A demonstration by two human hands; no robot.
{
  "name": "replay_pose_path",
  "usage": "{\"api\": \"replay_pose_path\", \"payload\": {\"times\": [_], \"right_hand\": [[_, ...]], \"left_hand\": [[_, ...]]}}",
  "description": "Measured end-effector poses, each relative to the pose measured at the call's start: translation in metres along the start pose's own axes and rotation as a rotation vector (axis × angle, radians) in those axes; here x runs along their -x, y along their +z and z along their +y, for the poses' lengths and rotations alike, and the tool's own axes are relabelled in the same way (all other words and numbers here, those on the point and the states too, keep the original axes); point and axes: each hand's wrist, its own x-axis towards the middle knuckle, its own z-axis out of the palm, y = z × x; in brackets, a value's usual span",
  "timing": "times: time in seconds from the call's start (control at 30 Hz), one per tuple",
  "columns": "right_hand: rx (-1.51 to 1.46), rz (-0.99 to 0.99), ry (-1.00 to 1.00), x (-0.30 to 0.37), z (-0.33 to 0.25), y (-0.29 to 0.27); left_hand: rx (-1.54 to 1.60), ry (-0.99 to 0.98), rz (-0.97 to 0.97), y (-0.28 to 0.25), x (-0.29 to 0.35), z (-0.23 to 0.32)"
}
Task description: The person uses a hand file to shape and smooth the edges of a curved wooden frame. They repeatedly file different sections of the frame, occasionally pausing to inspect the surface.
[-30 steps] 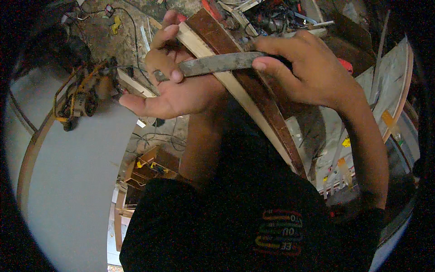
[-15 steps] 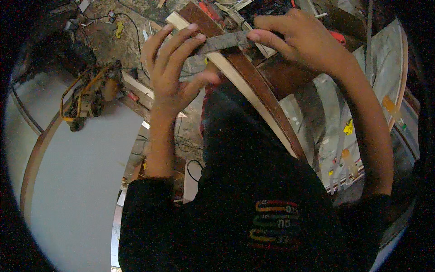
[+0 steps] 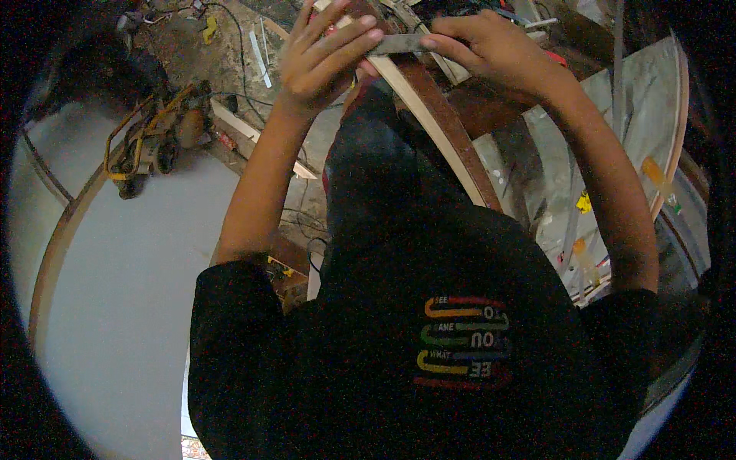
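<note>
A long wooden board [image 3: 445, 111] with a brown face and a pale edge strip slants from the far middle toward my body. Across it lies a flat grey bar that looks like a metal file [image 3: 402, 44]. My right hand [image 3: 491, 57] pinches the file's right end between thumb and bent fingers. Over its left end, my left hand [image 3: 326, 57] presses with outstretched fingers, and its thumb is tucked low beside the pale edge. The file's left tip is hidden under those fingers. My dark shirt hides the board's near end.
A yellow-framed machine with a wheel [image 3: 157, 146] stands on a large pale panel [image 3: 130, 291] at left. Cables [image 3: 241, 61] and offcuts litter the floor. At right lies a greyish sheet [image 3: 636, 100] with a curved wooden edge; a red object [image 3: 556, 58] is beyond my right wrist.
Both hands and the file sit farther up the picture, and so does the board. My left thumb has come in closer to the board, and my torso has leaned forward.
</note>
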Motion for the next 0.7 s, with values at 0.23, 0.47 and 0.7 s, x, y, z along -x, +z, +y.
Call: {"api": "replay_pose_path", "payload": {"times": [0.23, 0.47, 0.7], "right_hand": [[-0.070, 0.096, -0.061, 0.003, -0.013, 0.019], [-0.075, 0.120, -0.079, 0.017, 0.007, 0.014], [-0.160, 0.113, 0.000, 0.022, 0.010, 0.037]], "left_hand": [[-0.094, -0.015, 0.157, -0.003, 0.003, 0.014], [-0.237, -0.076, -0.195, -0.032, -0.019, 0.046], [-0.198, 0.058, -0.163, -0.017, -0.012, 0.033]]}}
